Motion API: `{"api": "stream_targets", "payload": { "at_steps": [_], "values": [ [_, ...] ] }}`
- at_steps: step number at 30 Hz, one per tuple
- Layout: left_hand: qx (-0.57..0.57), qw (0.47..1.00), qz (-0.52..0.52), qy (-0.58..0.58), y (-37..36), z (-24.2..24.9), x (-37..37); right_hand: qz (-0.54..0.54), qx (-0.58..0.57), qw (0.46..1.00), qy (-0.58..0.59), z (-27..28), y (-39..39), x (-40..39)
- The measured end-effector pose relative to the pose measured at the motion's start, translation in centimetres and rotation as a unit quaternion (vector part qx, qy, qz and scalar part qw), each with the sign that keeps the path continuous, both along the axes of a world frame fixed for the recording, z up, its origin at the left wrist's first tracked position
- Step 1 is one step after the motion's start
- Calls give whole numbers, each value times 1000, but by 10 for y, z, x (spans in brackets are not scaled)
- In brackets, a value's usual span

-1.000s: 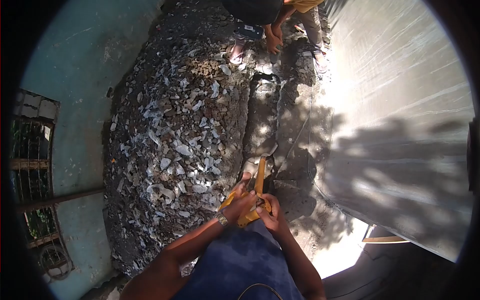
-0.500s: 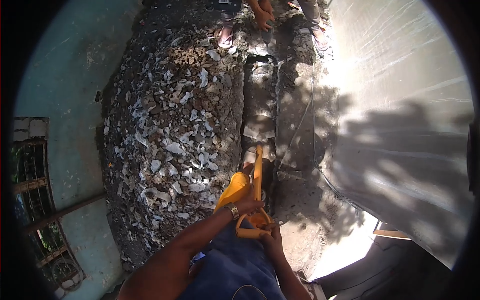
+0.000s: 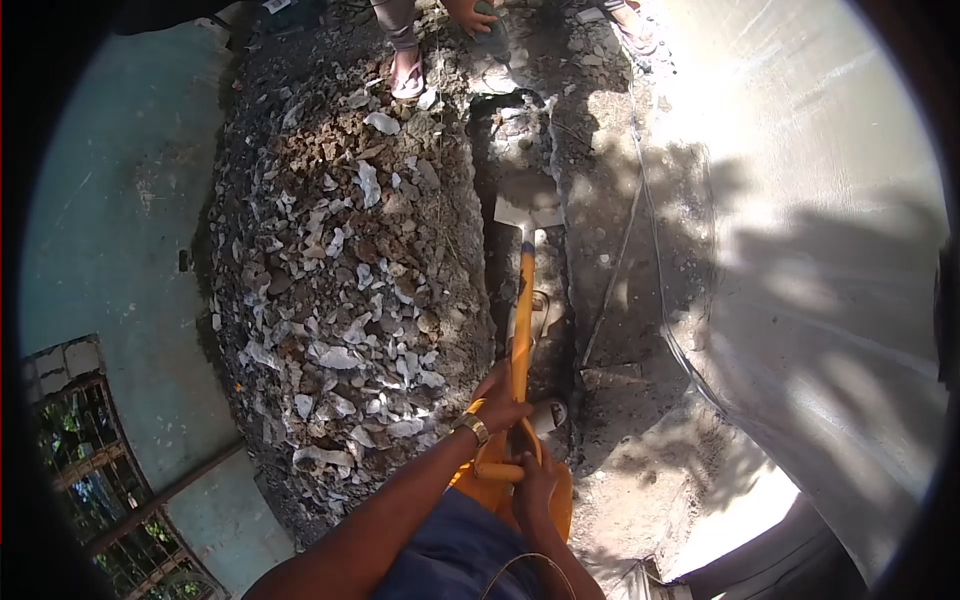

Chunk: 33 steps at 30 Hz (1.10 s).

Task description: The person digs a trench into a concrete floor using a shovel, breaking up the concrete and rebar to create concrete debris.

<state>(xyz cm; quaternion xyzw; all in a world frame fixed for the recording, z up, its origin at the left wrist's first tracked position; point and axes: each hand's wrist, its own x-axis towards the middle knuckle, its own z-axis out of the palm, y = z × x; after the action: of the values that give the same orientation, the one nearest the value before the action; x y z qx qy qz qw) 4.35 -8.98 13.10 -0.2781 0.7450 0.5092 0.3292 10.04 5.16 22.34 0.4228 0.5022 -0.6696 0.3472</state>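
Note:
A shovel with a yellow-orange shaft [image 3: 523, 320] runs straight ahead of me along a narrow trench [image 3: 505, 170]. Its flat metal blade [image 3: 528, 203] lies in the trench, pale at the near edge and darker beyond. My left hand [image 3: 497, 400], with a watch at the wrist, is wrapped round the lower shaft just above the handle. Close behind it, my right hand [image 3: 535, 473] grips the yellow D-handle [image 3: 500, 471]. My own feet stand in the trench below the shaft, partly hidden by it.
Broken rubble [image 3: 350, 300] is heaped along the left side of the trench. At the far end, another person's hand [image 3: 470, 15] holds a dark tool [image 3: 493, 40] pointing down. A cable [image 3: 655, 250] runs along the right ground beside a pale wall [image 3: 800, 250]; a green wall [image 3: 130, 230] stands left.
Both hands still grip the shovel, which has come more fully into view, its blade now visible in the trench. The view has shifted, and the other person appears farther up and left.

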Motion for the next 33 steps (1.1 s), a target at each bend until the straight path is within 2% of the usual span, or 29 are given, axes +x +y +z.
{"api": "stream_targets", "payload": {
  "at_steps": [1, 3, 4, 7, 9, 11, 13, 15, 16, 19, 21, 22, 23, 25, 26, 28, 29, 31, 33],
  "values": [
    [93, 992, 85, -21, -12, -4, -32, 44, 50, 996, 63, -24, -7, -12],
    [72, 990, 119, 28, -32, -34, -79, 6, 33, 996, 78, -53, -36, -77],
    [92, 989, 115, -5, -45, -45, -104, -85, -21, 996, 16, -61, -49, -109],
    [118, 984, 130, -24, -76, -47, -171, -87, -25, 995, 43, -79, -69, -167],
    [125, 981, 145, -27, -78, -51, -159, -69, -80, 992, 73, -79, -72, -170],
    [104, 983, 150, -14, -67, -46, -150, -64, -67, 991, 96, -72, -66, -149],
    [111, 985, 133, -22, -46, -34, -129, -294, -67, 954, 6, -42, -62, -132],
    [155, 971, 182, -19, -39, -32, -124, -338, -65, 939, 14, -46, -62, -132],
    [151, 973, 176, -15, -47, -38, -145, -382, -63, 922, 24, -54, -67, -140],
    [184, 965, 185, -28, -58, -77, -188, -376, -46, 926, -17, -114, -95, -207],
    [48, 983, 177, 3, -60, -117, -200, -401, -44, 915, -21, -153, -95, -201],
    [49, 985, 163, -27, -47, -135, -178, -391, -38, 918, -45, -180, -83, -174],
    [34, 981, 190, 31, -36, -155, -172, -377, -40, 924, -52, -200, -72, -164],
    [10, 970, 225, 92, -31, -178, -179, -357, -36, 933, -40, -202, -62, -167],
    [32, 967, 244, 64, -29, -185, -177, -308, -15, 951, -5, -196, -58, -168],
    [102, 953, 282, 47, -31, -165, -180, -218, -8, 974, 59, -173, -52, -173],
    [104, 953, 282, 48, -38, -155, -176, -219, -7, 974, 60, -169, -52, -168],
    [140, 957, 251, 25, -54, -136, -168, -118, 3, 989, 87, -161, -59, -157],
    [125, 961, 245, 26, -56, -139, -146, -93, 6, 991, 98, -152, -62, -139]
  ]
}}
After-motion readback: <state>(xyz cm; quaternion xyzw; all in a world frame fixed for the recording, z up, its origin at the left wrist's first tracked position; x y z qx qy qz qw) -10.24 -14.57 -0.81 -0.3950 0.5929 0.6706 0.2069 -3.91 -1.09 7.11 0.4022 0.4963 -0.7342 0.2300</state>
